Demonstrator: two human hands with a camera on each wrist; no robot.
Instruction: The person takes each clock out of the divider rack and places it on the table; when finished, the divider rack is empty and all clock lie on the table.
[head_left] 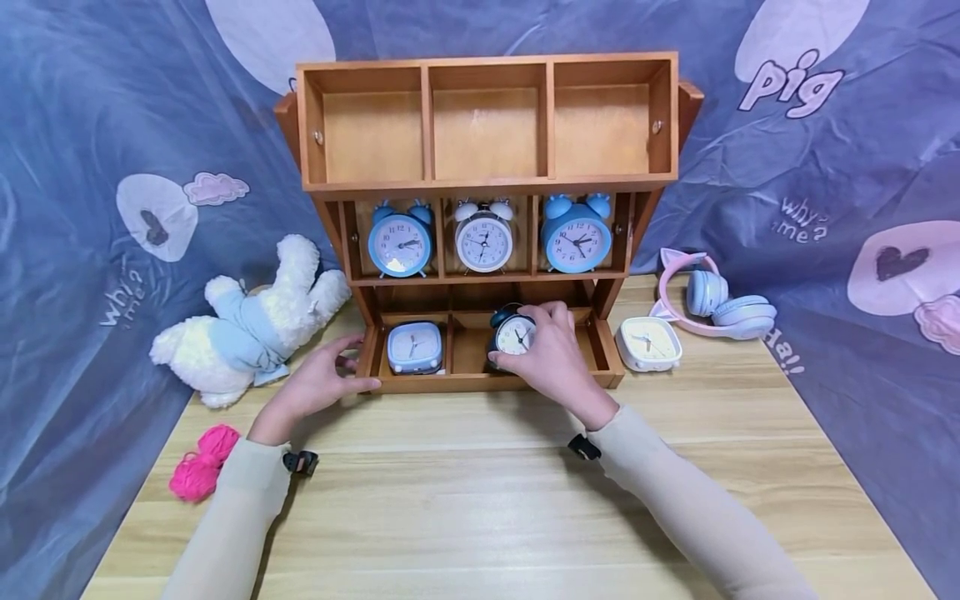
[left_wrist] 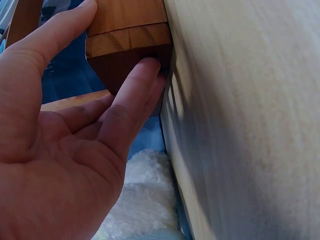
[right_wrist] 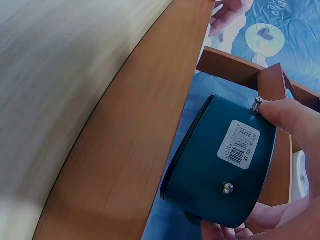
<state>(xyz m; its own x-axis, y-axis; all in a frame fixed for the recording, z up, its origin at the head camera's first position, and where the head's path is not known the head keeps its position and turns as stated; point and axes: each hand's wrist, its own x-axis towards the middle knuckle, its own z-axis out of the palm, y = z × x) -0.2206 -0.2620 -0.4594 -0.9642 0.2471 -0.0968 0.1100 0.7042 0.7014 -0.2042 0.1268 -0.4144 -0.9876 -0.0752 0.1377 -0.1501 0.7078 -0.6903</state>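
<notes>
My right hand grips a small dark teal twin-bell alarm clock by its sides, over the middle of the bottom tier. Its white dial faces forward in the head view. The right wrist view shows the clock's teal casing with a barcode sticker and two metal feet. At the lower left corner of the wooden shelf, my left hand holds the frame, thumb at the front board and fingers against the side. A blue square clock sits in the bottom left compartment.
Three twin-bell clocks, blue, white and blue, stand in the middle tier. Right of the shelf are a white square clock and cat-ear headphones. A white plush toy and pink yarn lie left.
</notes>
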